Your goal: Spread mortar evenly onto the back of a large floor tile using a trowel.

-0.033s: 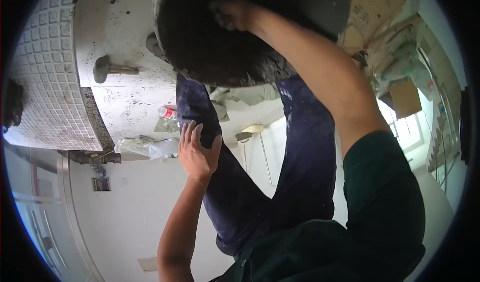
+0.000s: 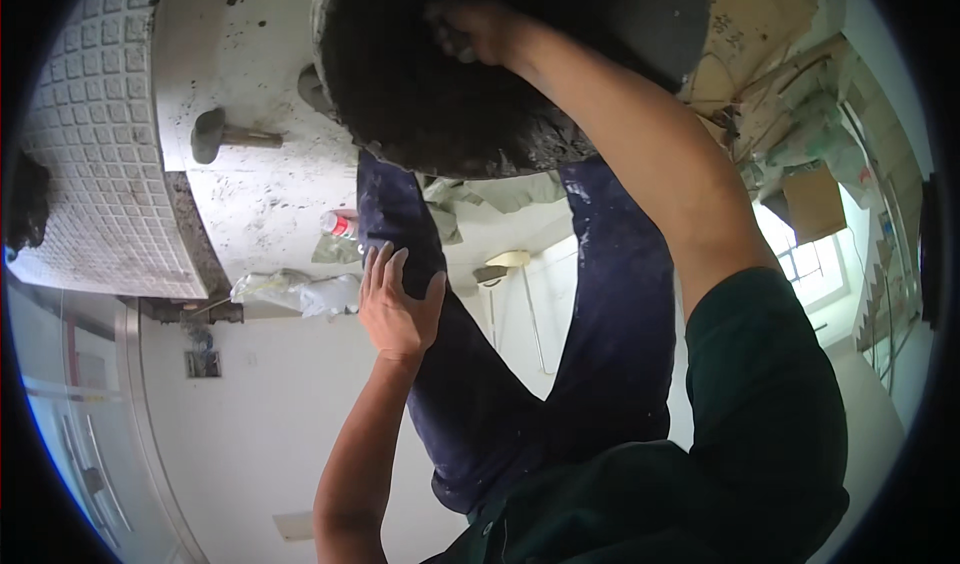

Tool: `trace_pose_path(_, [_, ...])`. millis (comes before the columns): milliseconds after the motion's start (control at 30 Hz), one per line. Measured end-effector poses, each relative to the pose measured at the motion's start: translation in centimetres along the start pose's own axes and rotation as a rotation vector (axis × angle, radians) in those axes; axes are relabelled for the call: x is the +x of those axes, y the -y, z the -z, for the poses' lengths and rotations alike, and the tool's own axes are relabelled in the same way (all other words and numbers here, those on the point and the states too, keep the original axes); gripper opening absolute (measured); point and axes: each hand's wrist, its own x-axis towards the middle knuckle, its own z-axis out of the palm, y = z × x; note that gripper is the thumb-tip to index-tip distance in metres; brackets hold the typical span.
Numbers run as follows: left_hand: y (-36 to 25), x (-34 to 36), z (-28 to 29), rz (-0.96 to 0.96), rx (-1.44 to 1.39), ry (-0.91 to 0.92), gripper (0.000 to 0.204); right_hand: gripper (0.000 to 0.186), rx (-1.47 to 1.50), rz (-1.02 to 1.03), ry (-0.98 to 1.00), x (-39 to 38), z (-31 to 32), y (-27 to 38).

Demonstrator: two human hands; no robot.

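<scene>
A large dark bucket (image 2: 515, 84), coated inside with dark grey mortar-like material, fills the top middle. My right hand (image 2: 470, 32) is down inside it, fingers curled round something too dark to make out. My left hand (image 2: 400, 304) lies with fingers apart on my left thigh, over dark blue trousers (image 2: 400, 209) spattered pale. A rubber mallet (image 2: 210, 136) lies left of the bucket on a dirt-speckled white floor (image 2: 235, 194). A bottle with a red label (image 2: 342, 225) lies beside my left leg.
A sheet of square-gridded tile (image 2: 120, 144) is at the left. Crumpled plastic bags (image 2: 300, 294) lie behind my left hand. Cardboard (image 2: 750, 24) is at the upper right, a brown box (image 2: 812, 202) near a bright window. A glass door (image 2: 80, 394) stands at the lower left.
The bucket, mallet and floor sit slightly further right and lower in the picture. My right hand, inside the bucket, has shifted slightly with them. My left hand stays on my thigh.
</scene>
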Motion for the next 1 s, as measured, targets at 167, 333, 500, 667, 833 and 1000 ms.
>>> trace_pose_path(167, [-0.4, 0.8, -0.1, 0.022, 0.020, 0.017, 0.056, 0.020, -0.098, 0.058, -0.094, -0.1, -0.3, 0.5])
trace_pose_path(333, [-0.7, 1.4, -0.4, -0.026, -0.008, -0.004, 0.055, 0.019, -0.161, 0.162, -0.149, 0.3, 0.4, 1.1])
trace_pose_path(500, [0.1, 1.0, 1.6, 0.011, -0.044, -0.025, 0.056, 0.019, -0.188, 0.145, -0.203, -2.1, -1.8, 2.1])
trace_pose_path(667, [0.5, 1.0, 2.1, -0.012, -0.055, -0.040, 0.057, 0.030, -0.376, 0.258, -0.326, 0.0, -1.4, 2.0])
trace_pose_path(833, [0.0, 2.2, 2.7, -0.111, -0.046, -0.109, 0.057, 0.028, -0.706, 0.619, -0.393, 1.8, 2.5, 2.0])
trace_pose_path(1000, [1.2, 1.3, 2.6, -0.065, -0.021, -0.080, 0.058, 0.024, -0.670, 0.649, -0.321, -0.1, 3.0, 1.4])
